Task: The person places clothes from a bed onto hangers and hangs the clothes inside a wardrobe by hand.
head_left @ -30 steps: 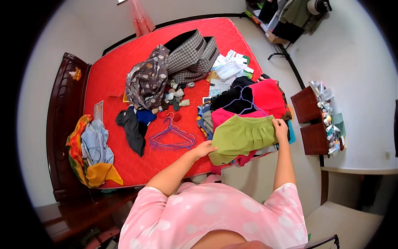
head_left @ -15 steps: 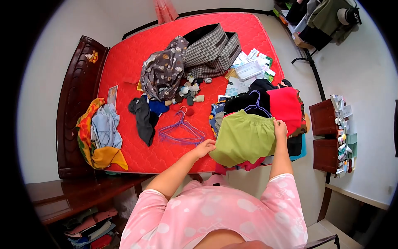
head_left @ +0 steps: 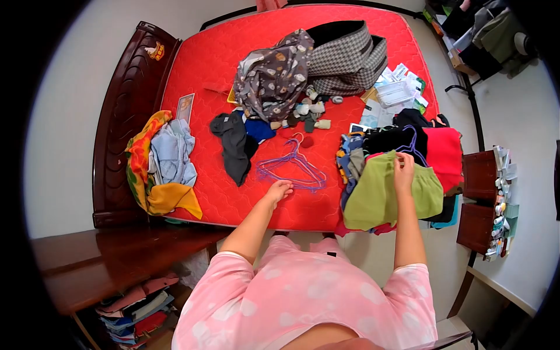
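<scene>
Light-green shorts (head_left: 373,201) with a gathered waistband lie spread over a pile of folded clothes at the bed's front right. My right hand (head_left: 403,169) pinches their waistband near the middle. A purple hanger (head_left: 413,146) sticks up just behind, over black cloth. Farther left, several purple and pink wire hangers (head_left: 291,166) lie together on the red mattress. My left hand (head_left: 280,191) is at their lower left edge, fingers loosely bent and apart; no hanger is clearly gripped.
On the red bed (head_left: 227,201) are a dark grey garment (head_left: 233,149), rolled socks (head_left: 312,114), a patterned cloth bundle (head_left: 274,73), a houndstooth storage bag (head_left: 344,58) and a clear plastic box (head_left: 395,93). More clothes (head_left: 172,154) lie by the wooden headboard (head_left: 134,122).
My left hand has left the shorts' lower left corner and moved over to the hangers. My right hand has shifted from the waistband's right end to its middle. The view has swung left.
</scene>
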A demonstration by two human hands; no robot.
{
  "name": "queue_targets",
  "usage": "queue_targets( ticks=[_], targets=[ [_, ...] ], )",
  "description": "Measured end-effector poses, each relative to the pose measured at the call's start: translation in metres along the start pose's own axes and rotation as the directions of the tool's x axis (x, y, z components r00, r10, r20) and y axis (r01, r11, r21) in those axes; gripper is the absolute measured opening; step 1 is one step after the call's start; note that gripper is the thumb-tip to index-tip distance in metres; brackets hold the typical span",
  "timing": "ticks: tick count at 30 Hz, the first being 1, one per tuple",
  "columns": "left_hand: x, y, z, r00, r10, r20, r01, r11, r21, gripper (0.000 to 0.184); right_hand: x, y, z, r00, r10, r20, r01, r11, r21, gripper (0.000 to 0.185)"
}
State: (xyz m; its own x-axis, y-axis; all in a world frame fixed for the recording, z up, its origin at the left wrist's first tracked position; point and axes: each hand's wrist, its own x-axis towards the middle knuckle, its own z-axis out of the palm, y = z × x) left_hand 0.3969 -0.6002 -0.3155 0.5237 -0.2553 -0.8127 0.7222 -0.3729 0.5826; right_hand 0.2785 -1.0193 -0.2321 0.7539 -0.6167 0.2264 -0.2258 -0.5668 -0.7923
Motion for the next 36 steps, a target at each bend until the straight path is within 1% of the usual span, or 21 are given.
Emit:
queue_targets(
  ticks=[2, 5, 6, 7, 9, 10, 11, 13, 15, 16, 19, 20, 23, 24, 26, 27, 28, 31, 32, 34, 36],
  targets=[
    [0.006, -0.002, -0.030, 1.000, -0.017, -0.014, 0.016, 1.000, -0.022, 0.021, -0.010, -0.037, 0.030, 0.999, -0.020, 0.035, 0.018, 0.999, 0.038, 0.015],
    [0.017, 0.003, -0.075, 0.999, -0.035, 0.018, 0.036, 0.999, -0.041, 0.021, -0.027, -0.062, 0.084, 0.995, -0.040, 0.095, 0.039, 0.999, 0.009, 0.012],
    [0.022, 0.003, -0.091, 0.999, -0.029, 0.040, 0.031, 0.998, -0.048, 0.021, -0.034, -0.069, 0.103, 0.994, -0.020, 0.108, 0.023, 0.999, -0.025, 0.010],
    [0.025, -0.002, -0.108, 0.998, -0.030, 0.061, 0.034, 0.998, -0.058, 0.021, -0.042, -0.081, 0.123, 0.989, 0.046, 0.141, -0.042, 0.998, -0.036, 0.010],
    [0.026, -0.003, -0.141, 0.998, -0.031, 0.048, 0.034, 0.998, -0.062, 0.021, -0.057, -0.075, 0.171, 0.982, -0.035, 0.187, 0.055, 0.993, -0.100, 0.011],
    [0.027, -0.001, -0.156, 0.999, -0.026, 0.036, 0.028, 0.997, -0.068, 0.021, -0.070, -0.060, 0.203, 0.957, 0.169, 0.235, -0.171, 0.985, -0.013, 0.012],
    [0.030, -0.004, -0.172, 0.999, -0.032, 0.019, 0.034, 0.995, -0.097, 0.021, -0.077, -0.064, 0.225, 0.963, 0.114, 0.246, -0.095, 0.992, -0.086, 0.015],
    [0.035, -0.017, -0.201, 0.999, -0.052, -0.013, 0.050, 0.989, -0.140, 0.022, -0.092, -0.059, 0.270, 0.891, 0.223, 0.394, -0.170, 0.971, -0.166, 0.019],
    [0.043, -0.037, -0.227, 0.996, -0.086, -0.031, 0.079, 0.981, -0.180, 0.021, -0.107, -0.047, 0.311, 0.806, 0.279, 0.522, -0.141, 0.947, -0.288, 0.024],
    [0.046, -0.045, -0.236, 0.994, -0.103, -0.040, 0.093, 0.975, -0.199, 0.020, -0.115, -0.036, 0.330, 0.758, 0.303, 0.578, -0.154, 0.944, -0.292, 0.028],
    [0.048, -0.063, -0.254, 0.986, -0.154, -0.069, 0.137, 0.968, -0.213, 0.020, -0.133, -0.007, 0.376, 0.714, 0.327, 0.619, -0.056, 0.908, -0.415, 0.027],
    [0.048, -0.068, -0.258, 0.984, -0.163, -0.067, 0.143, 0.962, -0.232, 0.020, -0.135, 0.003, 0.388, 0.685, 0.346, 0.641, -0.074, 0.909, -0.411, 0.031],
    [0.042, -0.084, -0.264, 0.979, -0.192, -0.067, 0.167, 0.945, -0.282, 0.020, -0.126, 0.007, 0.413, 0.591, 0.433, 0.680, 0.030, 0.831, -0.555, 0.036],
    [0.041, -0.089, -0.265, 0.977, -0.201, -0.064, 0.175, 0.940, -0.293, 0.020, -0.130, 0.023, 0.421, 0.583, 0.431, 0.689, 0.047, 0.829, -0.558, 0.040],
    [0.038, -0.093, -0.266, 0.976, -0.209, -0.061, 0.179, 0.932, -0.316, 0.020, -0.131, 0.056, 0.439, 0.471, 0.474, 0.744, 0.136, 0.794, -0.592, 0.043],
    [0.036, -0.096, -0.267, 0.974, -0.221, -0.057, 0.190, 0.924, -0.331, 0.020, -0.132, 0.060, 0.446, 0.414, 0.498, 0.762, 0.183, 0.775, -0.605, 0.044],
    [0.036, -0.098, -0.268, 0.972, -0.229, -0.051, 0.198, 0.918, -0.345, 0.020, -0.133, 0.063, 0.451, 0.387, 0.525, 0.758, 0.196, 0.757, -0.624, 0.040],
    [0.035, -0.098, -0.271, 0.969, -0.242, -0.046, 0.211, 0.912, -0.353, 0.020, -0.155, 0.090, 0.472, 0.606, 0.486, 0.629, -0.016, 0.799, -0.602, 0.032],
    [0.035, -0.096, -0.271, 0.969, -0.243, -0.046, 0.213, 0.913, -0.349, 0.020, -0.155, 0.091, 0.473, 0.636, 0.360, 0.683, 0.041, 0.867, -0.496, 0.030],
    [0.034, -0.091, -0.272, 0.974, -0.220, -0.047, 0.188, 0.913, -0.361, 0.020, -0.134, 0.046, 0.458, 0.673, 0.087, 0.734, 0.169, 0.949, -0.267, 0.027],
    [0.035, -0.084, -0.272, 0.979, -0.197, -0.053, 0.164, 0.916, -0.367, 0.021, -0.120, -0.012, 0.447, 0.717, 0.144, 0.682, -0.007, 0.980, -0.199, 0.019]
  ],
)
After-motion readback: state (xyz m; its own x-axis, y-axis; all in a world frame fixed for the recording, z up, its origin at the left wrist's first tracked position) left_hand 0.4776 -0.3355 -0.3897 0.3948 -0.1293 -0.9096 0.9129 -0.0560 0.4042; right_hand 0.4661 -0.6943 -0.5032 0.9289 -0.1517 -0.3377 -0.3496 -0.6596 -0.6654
